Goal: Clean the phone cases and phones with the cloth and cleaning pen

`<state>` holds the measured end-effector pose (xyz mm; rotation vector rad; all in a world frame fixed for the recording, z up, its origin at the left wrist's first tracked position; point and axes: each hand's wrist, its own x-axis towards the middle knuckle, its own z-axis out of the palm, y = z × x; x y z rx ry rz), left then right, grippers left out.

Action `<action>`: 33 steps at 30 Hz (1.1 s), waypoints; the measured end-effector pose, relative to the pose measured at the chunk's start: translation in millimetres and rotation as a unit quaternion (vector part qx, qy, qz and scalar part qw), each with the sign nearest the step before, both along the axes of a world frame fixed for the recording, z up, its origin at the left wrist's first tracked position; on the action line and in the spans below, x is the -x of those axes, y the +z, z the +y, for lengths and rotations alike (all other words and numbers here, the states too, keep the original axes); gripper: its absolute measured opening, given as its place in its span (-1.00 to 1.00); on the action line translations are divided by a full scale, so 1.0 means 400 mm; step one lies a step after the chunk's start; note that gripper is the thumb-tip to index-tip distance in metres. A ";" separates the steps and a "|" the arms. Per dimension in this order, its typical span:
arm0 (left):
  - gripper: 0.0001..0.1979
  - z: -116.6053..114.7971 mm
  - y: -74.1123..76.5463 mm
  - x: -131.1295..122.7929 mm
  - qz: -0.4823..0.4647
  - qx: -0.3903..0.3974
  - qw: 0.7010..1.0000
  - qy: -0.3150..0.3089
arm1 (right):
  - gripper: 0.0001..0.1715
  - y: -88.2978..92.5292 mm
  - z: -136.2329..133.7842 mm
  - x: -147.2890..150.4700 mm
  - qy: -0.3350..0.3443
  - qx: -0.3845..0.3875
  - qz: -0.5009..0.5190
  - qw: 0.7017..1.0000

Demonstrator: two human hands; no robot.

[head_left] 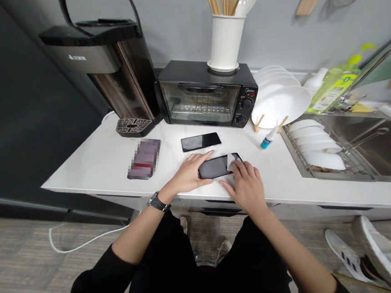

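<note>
A smartphone (216, 167) with a dark grey screen lies face up on the white counter. My left hand (190, 172) grips its left end, with thumb and forefinger along the two long edges. In my right hand (247, 185) a small white wipe (230, 162) is pinched against the screen's right end; the fingers partly cover both. The right thumb is stretched out beside the phone's near edge. Just behind lies a second smartphone (201, 142) with a black screen. To the left is a blurred purple item with a red band (144, 159).
A small spray bottle (268, 139) stands right of the phones. Behind them are a black toaster oven (199, 102), a tall drinks dispenser (126, 76) and racked white plates (277, 103). At right is a sink (381, 140) with bowls in a rack. The counter's front edge (109, 192) is near.
</note>
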<state>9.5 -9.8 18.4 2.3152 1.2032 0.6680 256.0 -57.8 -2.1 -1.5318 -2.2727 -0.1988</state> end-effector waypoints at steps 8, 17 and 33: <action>-0.02 0.010 -0.014 0.013 -0.018 -0.003 1.000 -0.023 | -0.26 0.020 0.013 0.161 0.080 0.061 0.081 0.992; 0.04 -0.003 -0.004 0.010 -0.020 0.009 1.000 -0.010 | -0.39 0.028 -0.047 0.053 0.129 0.068 0.084 0.986; -0.04 0.009 -0.013 0.015 -0.020 0.001 0.999 -0.035 | -0.34 0.018 -0.007 0.176 0.098 0.068 0.114 0.986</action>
